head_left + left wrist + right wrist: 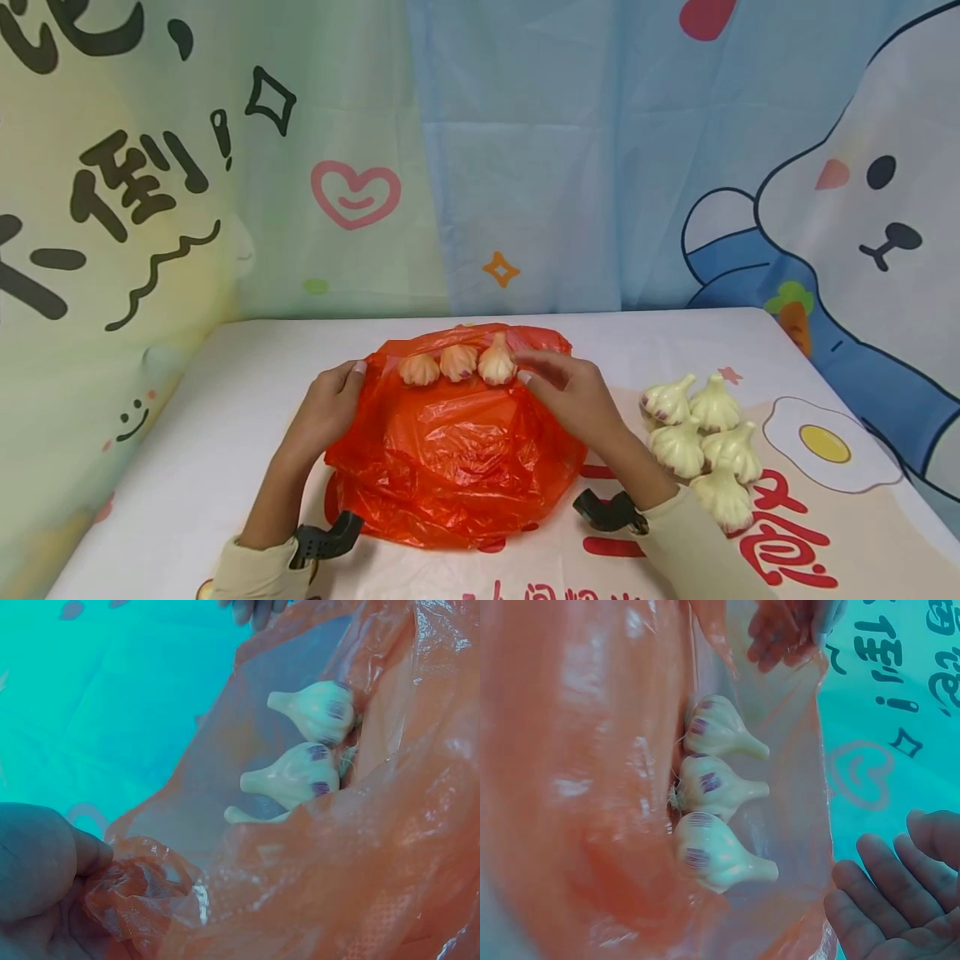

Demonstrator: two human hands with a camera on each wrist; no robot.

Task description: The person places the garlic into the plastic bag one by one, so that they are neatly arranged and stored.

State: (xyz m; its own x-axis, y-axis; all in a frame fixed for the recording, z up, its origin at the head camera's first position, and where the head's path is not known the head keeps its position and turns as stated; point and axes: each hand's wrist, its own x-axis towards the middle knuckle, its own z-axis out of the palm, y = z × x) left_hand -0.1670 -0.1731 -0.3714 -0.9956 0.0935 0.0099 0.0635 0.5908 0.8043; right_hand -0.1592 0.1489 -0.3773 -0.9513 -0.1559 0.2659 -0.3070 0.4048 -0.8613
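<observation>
A red plastic bag [457, 442] lies on the table with its mouth toward the back. Three garlic bulbs sit in a row inside that mouth; the right wrist view shows the near one [712, 851], the middle one [712, 784] and the far one [716, 727], stems toward the opening. My left hand [330, 408] pinches the bag's left edge between thumb and fingers, the plastic bunched there in the left wrist view. Beside the rightmost garlic bulb [497, 360] is my right hand [573, 400], its fingers loosely extended and nothing in its palm.
Several more garlic bulbs [705, 437] stand grouped on the printed tablecloth [847, 533], right of the bag. Behind the table hangs a cartoon-printed curtain [525, 167]. Each wrist wears a black band.
</observation>
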